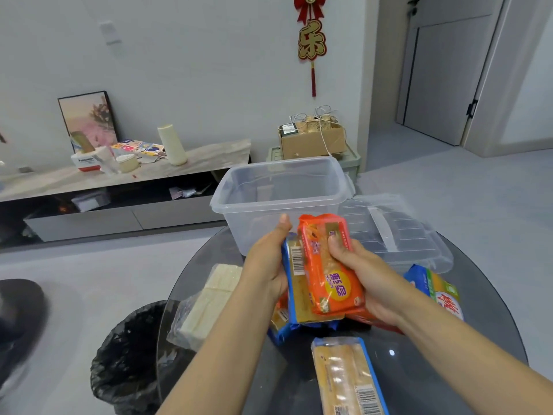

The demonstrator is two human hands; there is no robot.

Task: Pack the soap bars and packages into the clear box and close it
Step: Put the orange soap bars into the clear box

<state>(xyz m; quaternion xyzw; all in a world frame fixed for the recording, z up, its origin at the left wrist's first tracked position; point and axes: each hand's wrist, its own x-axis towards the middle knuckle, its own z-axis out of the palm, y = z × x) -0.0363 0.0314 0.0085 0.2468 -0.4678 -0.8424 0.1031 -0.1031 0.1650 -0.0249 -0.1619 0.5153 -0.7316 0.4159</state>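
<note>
- Nearest the camera, a long blue-edged package (347, 378) lies on the dark glass surface (466, 366), untouched.
- Left of it a clear-wrapped block of pale soap bars (212, 301) rests near the surface's edge, above a black-lined bin (128, 354) on the floor.
- At the right edge lies a blue and green package (434, 289), also waiting.
- In the middle, both hands are clamped on a small stack held just above the surface: the left hand (266, 262) grips the side of a blue-trimmed package with a barcode (296, 283), thumb up along its edge; the right hand (368, 274) wraps the orange package (329, 271), thumb pressed on its face, fingers curled beneath.
- More wrappers show under the stack; how many are held cannot be told.
- The step in hand appears to be gathering the first load for packing; little of the task looks done.
- Just beyond the hands stands the clear box (281, 199), open and seemingly empty.
- Its lid (398, 232) lies flat to the right, just beside the box.
- The next move likely calls for lifting the stack over the near rim and lowering it in flat, so later packages still fit and the lid can close.
</note>
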